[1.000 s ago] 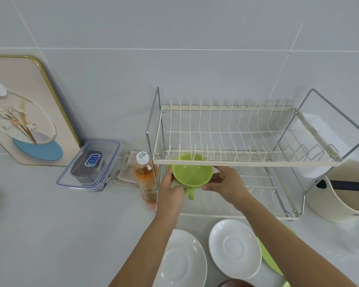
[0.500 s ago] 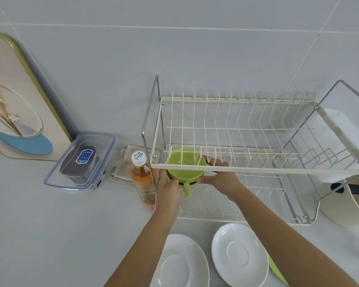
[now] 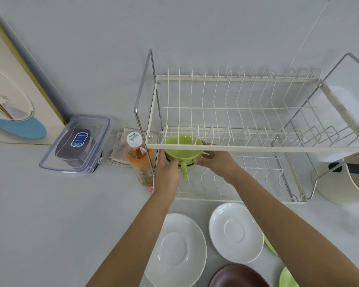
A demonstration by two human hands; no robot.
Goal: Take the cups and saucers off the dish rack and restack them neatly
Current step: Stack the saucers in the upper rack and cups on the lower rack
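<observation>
Your left hand (image 3: 167,172) and right hand (image 3: 216,160) both hold the green cup (image 3: 182,151), one on each side, fingers curled round its wall, so each grip is closed on the cup. The cup sits upright, mouth up, at the left end of the dish rack (image 3: 257,149), just under the front rail of the upper tier and over the lower tier's wires; its handle points down toward you. Whether it rests on something beneath it, you cannot tell.

Just left of the rack stands an orange drink bottle (image 3: 140,162) with a white cap, then a folded cloth (image 3: 118,150) and a clear lidded container (image 3: 79,143). On the counter (image 3: 50,214) in front of the rack lie two white saucers (image 3: 179,248) (image 3: 235,232), side by side. A brown dish (image 3: 238,275) shows at the bottom edge, with green pieces (image 3: 287,277) beside it.
</observation>
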